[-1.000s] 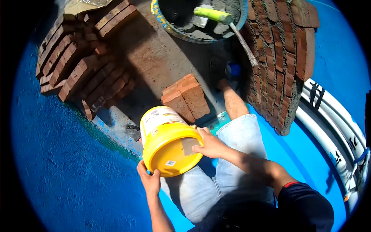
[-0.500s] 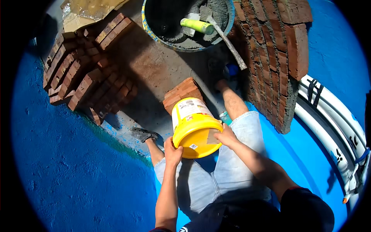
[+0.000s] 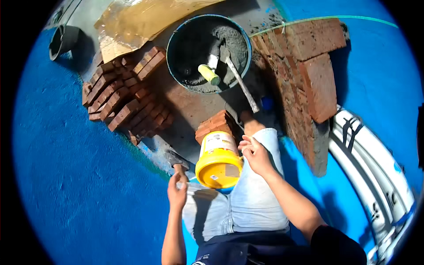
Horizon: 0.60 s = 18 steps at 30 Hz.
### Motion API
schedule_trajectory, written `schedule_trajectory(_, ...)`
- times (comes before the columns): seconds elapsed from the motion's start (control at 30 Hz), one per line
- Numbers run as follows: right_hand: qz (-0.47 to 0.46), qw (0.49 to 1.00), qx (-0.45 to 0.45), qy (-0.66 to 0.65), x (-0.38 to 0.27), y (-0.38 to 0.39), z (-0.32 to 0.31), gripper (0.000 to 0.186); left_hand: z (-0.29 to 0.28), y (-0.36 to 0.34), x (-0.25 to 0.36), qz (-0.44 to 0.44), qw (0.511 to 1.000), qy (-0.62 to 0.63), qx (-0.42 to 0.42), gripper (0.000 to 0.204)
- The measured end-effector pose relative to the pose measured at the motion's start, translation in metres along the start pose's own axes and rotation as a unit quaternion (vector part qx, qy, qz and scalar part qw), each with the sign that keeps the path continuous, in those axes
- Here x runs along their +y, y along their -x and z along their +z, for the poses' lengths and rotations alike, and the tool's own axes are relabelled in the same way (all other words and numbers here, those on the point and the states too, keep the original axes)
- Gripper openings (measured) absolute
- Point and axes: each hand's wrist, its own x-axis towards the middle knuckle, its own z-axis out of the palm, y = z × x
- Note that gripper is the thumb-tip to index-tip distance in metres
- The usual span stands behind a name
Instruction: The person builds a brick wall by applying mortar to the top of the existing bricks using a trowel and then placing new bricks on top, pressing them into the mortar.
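A white bucket with a yellow lid lies tilted between my legs, lid toward me, against a small stack of bricks. My left hand is off to the bucket's left, above my knee, with loosely bent fingers and nothing in it. Just right of the bucket, my right hand hovers over my other thigh; its fingers are half curled, apart and without a hold. Farther off stands a round tub of grey mortar. In it rest a trowel with a yellow-green handle and a mortar-crusted stick.
A heap of loose bricks lies at the left, beside crumpled brown sheeting. To the right rises a brick wall with a green string stretched over it. White pipes curve behind the wall. A black bucket is far left.
Both hands have let go of the yellow-lidded bucket and moved apart from it. My view has shifted, bringing the string and the black bucket into sight.
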Motion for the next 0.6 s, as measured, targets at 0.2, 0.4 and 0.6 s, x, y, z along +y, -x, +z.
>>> schedule_trajectory(0.2,-0.059,0.996,0.060,0.036,-0.015,0.026,-0.052,0.023,-0.001,0.033,0.144,0.068,0.984,0.140,0.084,0.039)
schedule_trajectory(0.4,-0.181,0.967,0.144,0.107,0.013,0.009,-0.082,0.025,0.054,0.025,0.229,0.187,0.973,0.129,-0.030,0.036)
schedule_trajectory(0.6,-0.407,0.874,0.179,0.195,0.061,-0.055,-0.068,0.029,0.089,-0.025,0.227,0.267,0.951,0.090,-0.127,0.030)
